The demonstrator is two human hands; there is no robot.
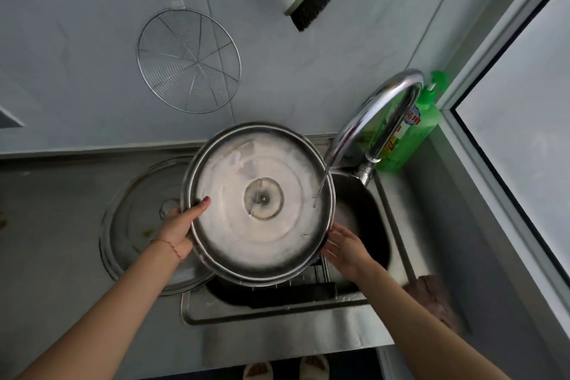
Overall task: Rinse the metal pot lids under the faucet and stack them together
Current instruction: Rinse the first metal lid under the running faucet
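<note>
I see my left hand (180,227) gripping the left rim of the big metal lid (257,203), thumb over its underside. My right hand (345,248) lies open, fingers spread against the lid's lower right edge. The lid is tilted over the sink (277,311), with a thin stream from the faucet (374,114) hitting its right side. A second lid (138,222) lies flat on the counter to the left.

Large round metal lid (258,203), underside up, held over the sink (277,308) by left hand (179,228) gripping its left rim and right hand (345,248) open at its lower right edge, thin stream from the faucet (374,114) striking its right side, second lid (138,225) flat on the counter left of the sink.
</note>
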